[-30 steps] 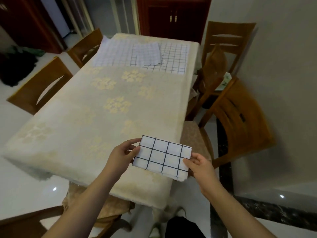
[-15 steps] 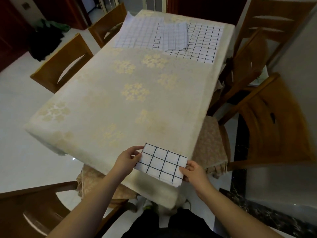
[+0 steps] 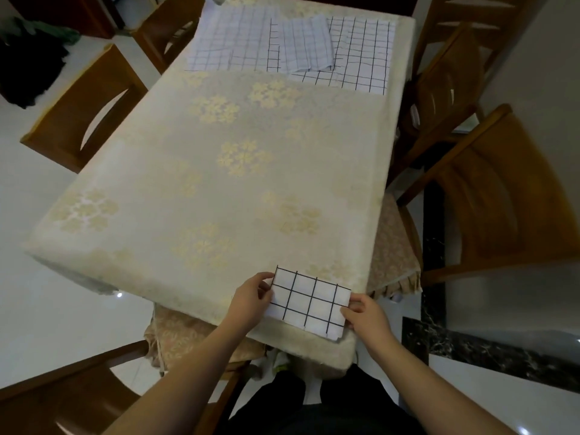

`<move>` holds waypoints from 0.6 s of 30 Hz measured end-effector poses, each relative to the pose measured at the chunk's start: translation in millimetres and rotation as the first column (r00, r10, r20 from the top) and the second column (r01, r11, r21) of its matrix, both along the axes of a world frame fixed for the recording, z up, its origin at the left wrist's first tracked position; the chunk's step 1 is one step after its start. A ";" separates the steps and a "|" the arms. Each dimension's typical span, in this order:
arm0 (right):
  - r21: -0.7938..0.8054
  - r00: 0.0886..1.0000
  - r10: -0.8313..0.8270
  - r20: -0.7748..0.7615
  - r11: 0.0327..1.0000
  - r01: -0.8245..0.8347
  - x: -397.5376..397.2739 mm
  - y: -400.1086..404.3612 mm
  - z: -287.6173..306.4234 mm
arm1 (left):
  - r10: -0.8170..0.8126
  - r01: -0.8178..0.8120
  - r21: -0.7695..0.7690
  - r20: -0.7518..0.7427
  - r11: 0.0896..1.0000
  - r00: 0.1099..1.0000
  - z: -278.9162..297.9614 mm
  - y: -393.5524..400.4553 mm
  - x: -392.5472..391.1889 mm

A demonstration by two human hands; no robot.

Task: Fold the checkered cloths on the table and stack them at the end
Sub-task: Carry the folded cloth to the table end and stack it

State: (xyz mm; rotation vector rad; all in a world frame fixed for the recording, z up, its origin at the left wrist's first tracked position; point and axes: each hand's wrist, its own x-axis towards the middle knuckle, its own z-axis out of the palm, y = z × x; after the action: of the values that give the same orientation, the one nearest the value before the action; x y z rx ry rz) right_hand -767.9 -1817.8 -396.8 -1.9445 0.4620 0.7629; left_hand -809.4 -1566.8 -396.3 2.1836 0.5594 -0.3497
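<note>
While the left hand and right hand each pinch an end of the folded cloth at the surface's near corner, squaring it seemingly, unfolded cloths wait at the far end

The table has a folded cloth at the near end and flat cloths at the far end.
</note>
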 end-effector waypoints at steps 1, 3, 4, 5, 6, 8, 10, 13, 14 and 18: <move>-0.011 1.000 -0.015 0.012 1.000 0.015 -1.9 -0.5 -1.5 | -0.006 0.006 0.001 0.005 1.000 1.000 -2.1 0.2 0.7; -0.063 0.998 -0.037 0.056 0.997 0.040 -4.0 -1.8 -0.6 | -0.014 0.014 0.024 0.015 1.000 1.000 -5.2 0.6 1.3; -0.102 0.995 -0.038 0.097 0.994 0.048 -4.5 -2.0 1.3 | -0.021 0.019 0.059 0.028 0.998 0.999 -6.8 1.2 1.0; -0.135 0.988 -0.035 0.148 0.989 0.055 -5.3 -2.1 2.7 | -0.035 0.028 0.120 0.061 0.992 0.998 -8.9 2.3 0.4; -0.161 0.979 -0.022 0.202 0.985 0.055 -6.2 -1.6 4.8 | -0.074 0.048 0.210 0.119 0.977 0.990 -12.1 3.7 -0.6; -0.221 0.950 0.057 0.306 0.975 0.012 -9.8 3.5 9.7 | -0.232 0.114 0.414 0.247 0.903 0.941 -21.5 5.0 -2.6; -0.295 0.896 0.202 0.396 0.952 -0.084 -13.0 14.3 9.7 | -0.405 0.199 0.526 0.310 0.827 0.860 -27.9 2.7 -2.2; -0.462 0.767 0.491 0.412 0.839 -0.288 -16.2 41.3 0.2 | -0.628 0.371 0.612 0.277 0.699 0.727 -39.3 -5.6 1.3; -0.532 0.716 0.580 0.388 0.776 -0.340 -17.5 50.4 -3.7 | -0.675 0.416 0.629 0.246 0.657 0.696 -43.8 -7.6 2.4; -0.633 0.654 0.732 0.190 0.600 -0.488 -22.3 70.1 -23.0 | -0.746 0.547 0.619 0.097 0.563 0.659 -57.5 -11.2 2.2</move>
State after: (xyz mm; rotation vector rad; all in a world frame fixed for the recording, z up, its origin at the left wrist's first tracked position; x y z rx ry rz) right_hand -790.1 -1747.7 -419.8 -2.7892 -0.3972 0.6147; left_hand -807.2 -1578.0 -453.8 2.8861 -0.4901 -0.1767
